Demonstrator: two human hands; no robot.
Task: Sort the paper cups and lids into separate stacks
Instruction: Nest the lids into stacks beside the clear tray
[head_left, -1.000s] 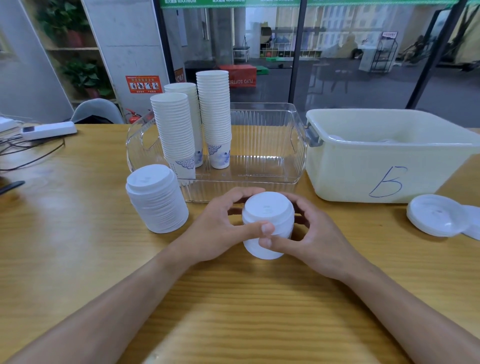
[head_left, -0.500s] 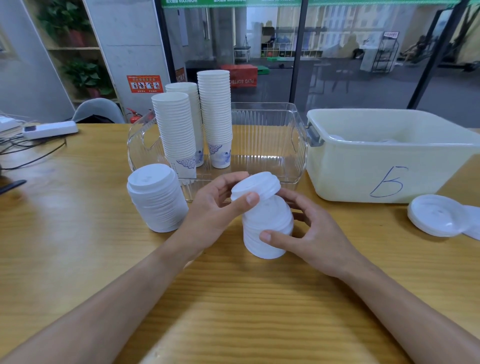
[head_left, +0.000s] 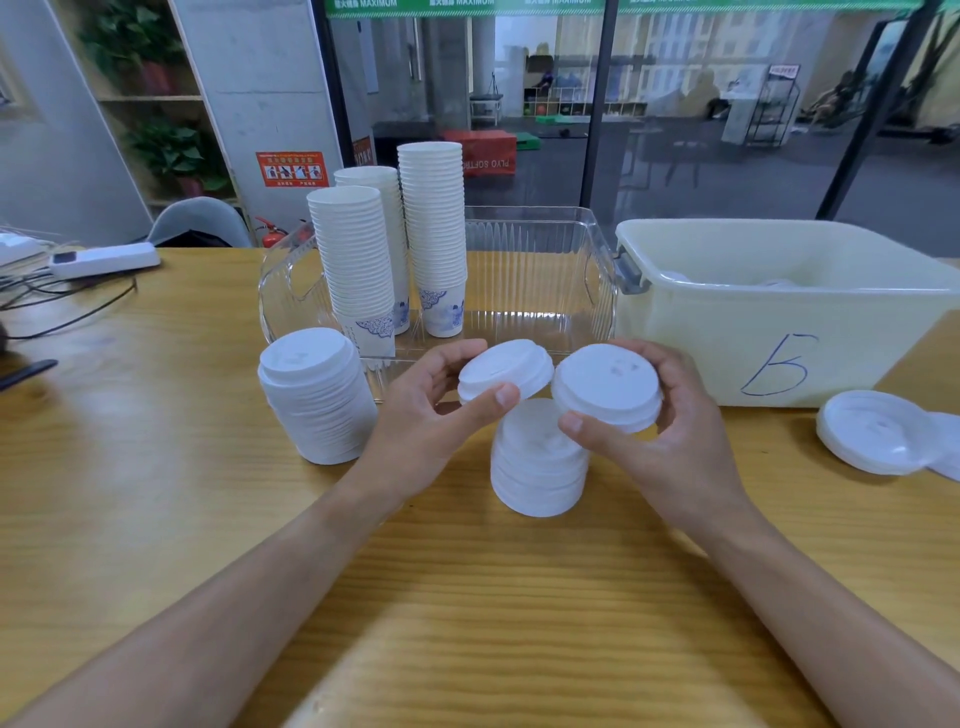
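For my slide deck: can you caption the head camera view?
Left hand and right hand each lift a lid off the short lid stack on the wooden table.

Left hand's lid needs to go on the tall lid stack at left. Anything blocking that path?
Nothing visible does. The left hand holds a white plastic lid, and only bare wooden table lies between it and the tall white lid stack.

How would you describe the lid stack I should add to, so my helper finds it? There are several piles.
Start at the clear bin holding the cup stacks. In front of its left corner stands the tall lid stack. It is the tallest lid pile, left of both hands.
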